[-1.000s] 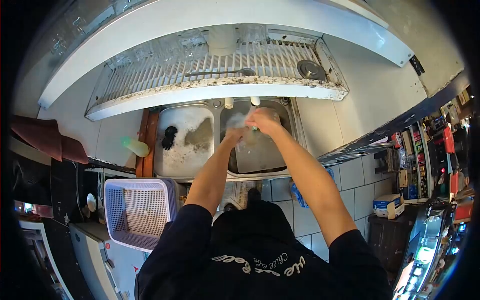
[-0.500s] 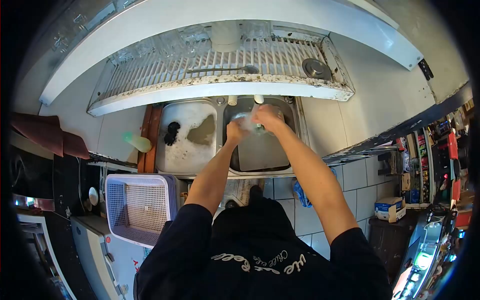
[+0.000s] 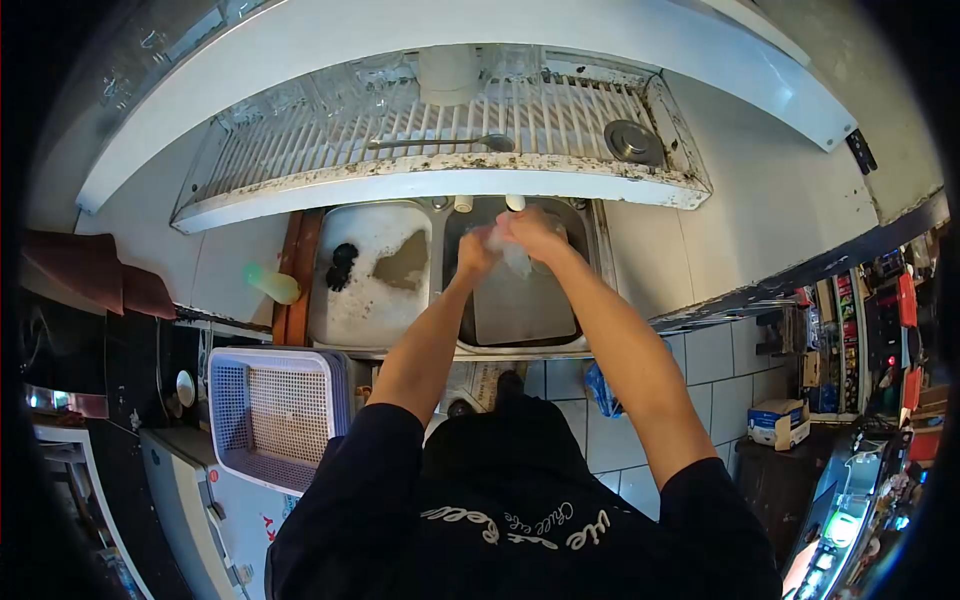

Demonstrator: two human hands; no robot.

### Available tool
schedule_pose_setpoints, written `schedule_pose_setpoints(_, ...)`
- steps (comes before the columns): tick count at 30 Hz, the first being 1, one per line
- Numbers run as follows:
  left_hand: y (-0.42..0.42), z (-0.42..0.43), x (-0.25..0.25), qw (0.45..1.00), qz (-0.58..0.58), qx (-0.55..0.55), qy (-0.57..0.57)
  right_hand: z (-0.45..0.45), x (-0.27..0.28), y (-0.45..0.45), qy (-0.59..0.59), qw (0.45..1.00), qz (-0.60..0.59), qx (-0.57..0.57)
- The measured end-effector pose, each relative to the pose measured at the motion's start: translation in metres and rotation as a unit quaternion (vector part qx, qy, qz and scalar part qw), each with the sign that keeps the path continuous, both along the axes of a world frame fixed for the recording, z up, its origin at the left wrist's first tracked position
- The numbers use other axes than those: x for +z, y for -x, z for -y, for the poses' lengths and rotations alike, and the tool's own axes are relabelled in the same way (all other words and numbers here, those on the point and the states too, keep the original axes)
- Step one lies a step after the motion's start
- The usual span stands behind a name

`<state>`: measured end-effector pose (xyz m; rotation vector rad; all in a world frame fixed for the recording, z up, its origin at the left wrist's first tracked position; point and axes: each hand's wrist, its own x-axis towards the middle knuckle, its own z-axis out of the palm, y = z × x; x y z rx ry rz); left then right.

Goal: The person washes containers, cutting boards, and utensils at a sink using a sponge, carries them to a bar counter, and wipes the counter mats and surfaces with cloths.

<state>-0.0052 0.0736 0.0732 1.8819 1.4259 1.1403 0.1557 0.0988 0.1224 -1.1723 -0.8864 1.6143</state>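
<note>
Over the right sink basin (image 3: 525, 310) my two hands are close together beneath a white tap spout (image 3: 515, 202). My left hand (image 3: 478, 250) has its fingers curled inward. Beside it, my right hand (image 3: 530, 234) is also closed, its fingers near those of the left. Between them is something clear or whitish, blurred by running water (image 3: 517, 262); I cannot make out its kind. Foamy water fills the left basin (image 3: 350, 300), where a black scrubber (image 3: 342, 266) lies in the suds.
Above the sink runs a slatted white rack (image 3: 300, 160) with a spoon (image 3: 440, 142), a round metal lid (image 3: 632, 141) and several glasses. A green-capped bottle (image 3: 273, 284) stands left of the sink. Stacked plastic baskets (image 3: 275, 415) are at my left.
My hands have drawn slightly closer together under the tap. The water between them now falls in a whitish splash toward the basin floor.
</note>
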Motion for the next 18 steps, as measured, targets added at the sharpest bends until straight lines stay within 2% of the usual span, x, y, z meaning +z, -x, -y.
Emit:
schedule_pose_setpoints(2,-0.004,-0.001,-0.005,1.000,0.021,0.006,-0.022,-0.001,-0.005,-0.002,0.003,1.000,-0.010,0.007)
schedule_pose_setpoints(3,-0.005,-0.002,-0.009,0.974,0.178,0.071,0.120,-0.003,-0.008,-0.003,0.005,1.000,-0.015,0.008)
schedule_pose_setpoints(4,-0.007,-0.004,-0.012,0.900,0.328,0.133,0.255,-0.004,-0.011,-0.002,0.006,1.000,-0.021,0.015)
schedule_pose_setpoints(5,-0.008,-0.006,-0.019,0.780,0.463,0.189,0.376,-0.005,-0.014,-0.003,0.008,0.999,-0.026,0.021)
schedule_pose_setpoints(7,-0.006,-0.005,-0.043,0.581,0.629,0.197,0.478,-0.001,-0.008,0.002,0.018,0.999,-0.033,0.040)
schedule_pose_setpoints(8,-0.003,0.000,-0.060,0.537,0.681,0.158,0.472,0.001,-0.001,0.005,0.022,0.998,-0.033,0.051)
schedule_pose_setpoints(9,0.001,0.007,-0.070,0.537,0.684,0.161,0.468,0.006,0.010,0.008,0.032,0.997,-0.036,0.066)
schedule_pose_setpoints(11,0.011,0.025,-0.086,0.454,0.756,0.093,0.462,0.017,0.022,0.014,0.055,0.993,-0.044,0.098)
schedule_pose_setpoints(12,0.014,0.035,-0.076,0.436,0.765,0.130,0.456,0.016,0.014,0.015,0.067,0.993,-0.037,0.095)
schedule_pose_setpoints(14,0.022,0.048,-0.055,0.417,0.777,0.172,0.439,0.013,-0.012,0.014,0.071,0.997,0.026,0.027)
schedule_pose_setpoints(16,0.037,0.057,-0.040,0.345,0.825,0.087,0.440,0.007,-0.050,0.007,0.071,0.988,0.117,-0.065)
schedule_pose_setpoints(17,0.048,0.063,-0.032,0.347,0.829,0.092,0.429,0.005,-0.068,0.002,0.068,0.978,0.163,-0.111)
schedule_pose_setpoints(18,0.058,0.066,-0.024,0.348,0.839,0.035,0.416,0.002,-0.082,-0.005,0.062,0.965,0.206,-0.147)
